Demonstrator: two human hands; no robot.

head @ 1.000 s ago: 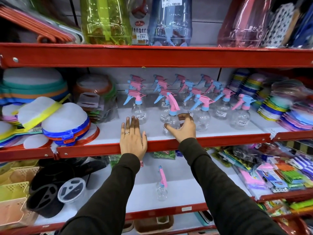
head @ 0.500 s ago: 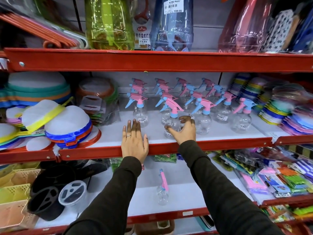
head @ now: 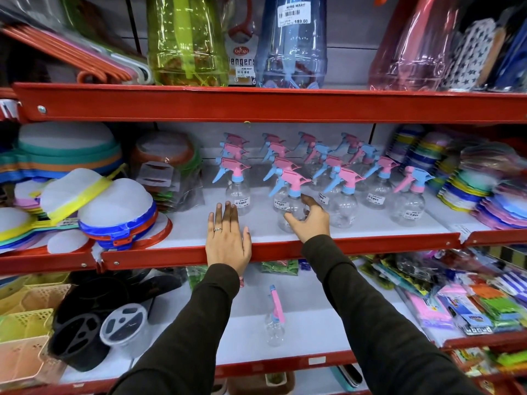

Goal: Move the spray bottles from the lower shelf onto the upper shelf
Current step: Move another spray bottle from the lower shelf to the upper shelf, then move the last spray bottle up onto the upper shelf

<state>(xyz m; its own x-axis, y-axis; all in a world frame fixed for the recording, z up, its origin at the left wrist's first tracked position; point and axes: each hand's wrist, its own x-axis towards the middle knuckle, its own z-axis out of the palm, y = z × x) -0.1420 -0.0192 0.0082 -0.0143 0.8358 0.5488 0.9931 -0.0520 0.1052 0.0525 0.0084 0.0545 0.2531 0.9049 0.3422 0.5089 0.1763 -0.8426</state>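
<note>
Right hand (head: pixel 309 220), centre of frame, curled around clear body of a spray bottle (head: pixel 292 203) with pink trigger head and blue collar; thumb in front, fingers behind, bottle upright on upper shelf (head: pixel 356 243) near its red front lip. Left hand (head: pixel 228 240) lies flat, fingers spread, palm down over that lip, gripping nothing; ring on one finger. Behind and right of held bottle, rows of similar bottles (head: pixel 342 172) stand upright, pink and blue heads, price stickers. Lower centre: one last bottle (head: pixel 274 323) stands alone on lower shelf (head: pixel 313 332). Dark sleeves on both arms. Stacked plastic lids (head: pixel 114 212) centre left.
</note>
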